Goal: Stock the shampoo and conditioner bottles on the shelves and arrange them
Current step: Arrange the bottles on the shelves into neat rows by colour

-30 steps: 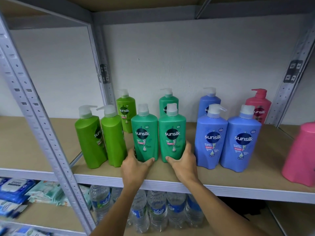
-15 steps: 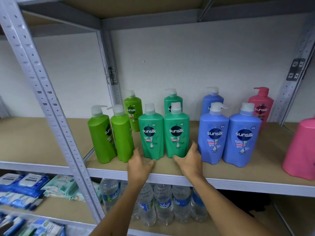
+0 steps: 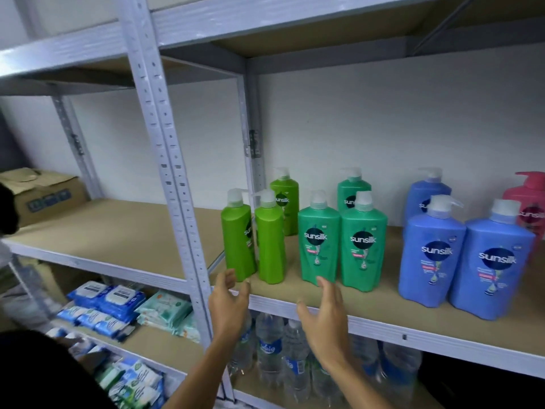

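Two hands: left hand (image 3: pixel 228 302) and right hand (image 3: pixel 323 315) spread, fingers relaxed, holding nothing
Bottles: glossy teal plastic pump bottles (image 3: pixel 342 246) upright on brown fibreboard shelf (image 3: pixel 368 302); lime-green plastic bottles (image 3: pixel 253 243) beside them

Grey metal shelving (image 3: pixel 165 160) with brown boards stands against a plain white wall (image 3: pixel 383 122).

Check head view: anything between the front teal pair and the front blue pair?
Nothing. In the head view bare brown shelf board separates the front teal bottles from the front blue bottles.
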A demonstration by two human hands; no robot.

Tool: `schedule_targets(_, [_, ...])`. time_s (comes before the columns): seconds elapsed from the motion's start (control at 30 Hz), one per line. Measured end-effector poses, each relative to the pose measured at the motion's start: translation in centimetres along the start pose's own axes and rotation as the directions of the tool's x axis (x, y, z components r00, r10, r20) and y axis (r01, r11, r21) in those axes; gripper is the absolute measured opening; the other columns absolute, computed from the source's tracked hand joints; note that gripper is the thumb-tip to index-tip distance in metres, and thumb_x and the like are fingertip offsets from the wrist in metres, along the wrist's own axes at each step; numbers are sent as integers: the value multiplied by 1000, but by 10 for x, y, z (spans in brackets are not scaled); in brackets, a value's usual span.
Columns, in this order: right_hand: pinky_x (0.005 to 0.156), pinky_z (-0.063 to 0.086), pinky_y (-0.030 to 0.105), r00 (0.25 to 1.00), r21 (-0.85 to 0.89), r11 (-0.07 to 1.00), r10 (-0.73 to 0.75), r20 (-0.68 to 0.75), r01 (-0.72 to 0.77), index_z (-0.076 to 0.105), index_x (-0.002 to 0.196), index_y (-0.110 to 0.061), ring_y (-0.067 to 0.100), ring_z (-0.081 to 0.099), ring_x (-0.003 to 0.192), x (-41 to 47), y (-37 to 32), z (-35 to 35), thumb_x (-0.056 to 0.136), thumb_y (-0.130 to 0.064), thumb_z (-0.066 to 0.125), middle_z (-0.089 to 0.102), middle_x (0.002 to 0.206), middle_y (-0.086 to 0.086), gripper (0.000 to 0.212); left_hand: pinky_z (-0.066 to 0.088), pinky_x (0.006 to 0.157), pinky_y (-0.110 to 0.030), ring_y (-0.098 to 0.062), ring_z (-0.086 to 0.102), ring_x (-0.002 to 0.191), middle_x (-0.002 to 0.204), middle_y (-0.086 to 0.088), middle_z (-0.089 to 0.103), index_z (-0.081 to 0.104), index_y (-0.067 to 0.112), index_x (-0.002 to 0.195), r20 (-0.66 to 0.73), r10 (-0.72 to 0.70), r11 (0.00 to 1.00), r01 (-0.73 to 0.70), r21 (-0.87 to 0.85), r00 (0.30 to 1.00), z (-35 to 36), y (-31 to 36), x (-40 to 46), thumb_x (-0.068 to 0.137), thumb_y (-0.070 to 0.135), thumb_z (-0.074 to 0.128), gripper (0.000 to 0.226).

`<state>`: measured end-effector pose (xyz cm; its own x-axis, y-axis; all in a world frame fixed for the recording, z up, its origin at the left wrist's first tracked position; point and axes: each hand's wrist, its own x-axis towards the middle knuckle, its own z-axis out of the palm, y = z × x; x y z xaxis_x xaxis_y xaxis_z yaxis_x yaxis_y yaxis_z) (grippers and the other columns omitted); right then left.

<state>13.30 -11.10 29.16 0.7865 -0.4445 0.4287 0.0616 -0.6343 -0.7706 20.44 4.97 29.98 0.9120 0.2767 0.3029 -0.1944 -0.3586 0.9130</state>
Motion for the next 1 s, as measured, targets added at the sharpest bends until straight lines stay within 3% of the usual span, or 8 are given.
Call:
schedule_targets(0.17, [110, 35, 35, 964, 1, 1000, 10, 266, -11, 19, 150, -5, 27, 39, 135, 23, -28, 57, 83, -28, 72, 36, 148, 12, 88, 45, 85, -28, -11, 54, 102, 113, 1, 59, 50, 14, 124, -42, -42, 998, 40, -43, 998, 3, 9, 22, 83, 19, 73, 48])
schedule_targets(0.3, [93, 48, 41, 964, 10, 989, 140, 228, -146, 33, 134, -8, 30, 52, 114, 57, -35, 89, 74, -37, 78, 49, 126, 14, 80, 51, 87, -37, -16, 59, 99, 111, 3, 59, 46, 15, 125, -45, -136, 980, 128, -152, 990, 22, 10, 39, 73, 22, 82, 64])
schedule_targets(0.47, [79, 51, 36, 944, -92, 980, 192, 267, -174, 33, 132, -12, 32, 62, 99, 73, -29, 98, 83, -21, 70, 61, 112, 14, 62, 48, 79, -40, -27, 57, 94, 106, -12, 59, 44, 14, 98, -154, -237, 971, 229, -70, 959, 36, -6, 67, 84, 20, 71, 31])
schedule_targets(0.53, [75, 50, 33, 940, -64, 985, 170, 296, -158, 28, 141, -14, 32, 63, 96, 80, -24, 100, 83, -15, 66, 64, 109, 15, 69, 44, 78, -36, -29, 56, 95, 105, -16, 59, 47, 9, 99, -204, -304, 953, 294, -79, 930, 40, -4, 79, 89, 14, 64, 21])
schedule_targets(0.63, [77, 46, 27, 933, 23, 990, 125, 336, -141, 17, 149, -22, 28, 61, 99, 91, -19, 100, 83, -7, 65, 63, 115, 13, 83, 45, 92, -40, -36, 58, 106, 112, -19, 62, 51, 9, 110, -261, -427, 904, 415, -100, 866, 44, 3, 98, 93, 13, 57, 19])
schedule_targets(0.73, [82, 48, 30, 952, 48, 989, 123, 280, -142, 20, 148, -23, 28, 61, 102, 92, -18, 107, 81, -6, 68, 62, 117, 11, 84, 40, 97, -38, -34, 57, 111, 119, -16, 62, 55, 11, 118, -253, -463, 886, 439, -146, 849, 43, -1, 111, 95, 15, 52, 24])
schedule_targets(0.87, [75, 53, 36, 991, 56, 990, 123, 59, -126, 42, 131, -17, 31, 64, 92, 84, -22, 114, 82, -6, 69, 66, 104, 12, 57, 39, 102, -38, -27, 58, 109, 117, -7, 65, 52, 17, 117, -184, -411, 902, 368, -226, 893, 45, -15, 109, 90, 16, 57, 28])
schedule_targets(1.0, [72, 54, 36, 990, 116, 984, 128, 62, -135, 43, 128, -20, 27, 64, 89, 85, -24, 116, 77, -25, 79, 66, 101, 5, 63, 40, 99, -40, -27, 57, 112, 119, 1, 63, 37, 26, 120, -100, -306, 947, 291, -136, 947, 46, -16, 102, 82, 20, 70, 51])
